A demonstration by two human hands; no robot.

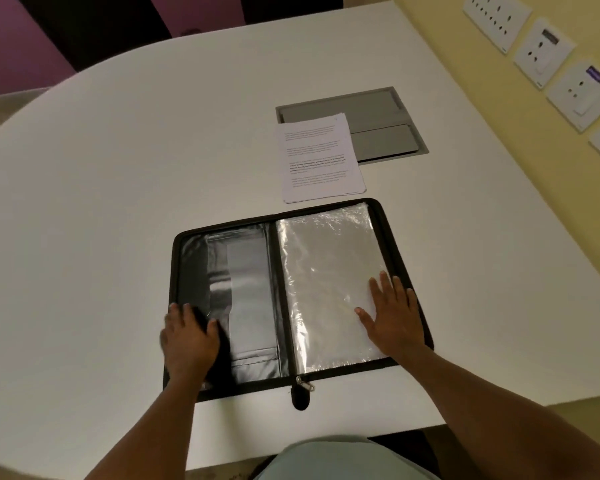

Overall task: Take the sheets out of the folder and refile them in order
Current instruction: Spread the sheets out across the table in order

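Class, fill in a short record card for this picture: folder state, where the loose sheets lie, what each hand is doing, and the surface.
Folder: black zip folder lies open flat, clear sleeves on its right half
Sheets: printed stack of sheets lies beyond the folder, partly over a grey hatch
Left hand: rests on the folder's left half
Right hand: flat, fingers spread on the sleeves
Surface: white table

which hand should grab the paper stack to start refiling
Right, probably. The right hand lies flat on the plastic sleeves, on the side where the sheets sit beyond the folder. The left hand rests at its far corner.
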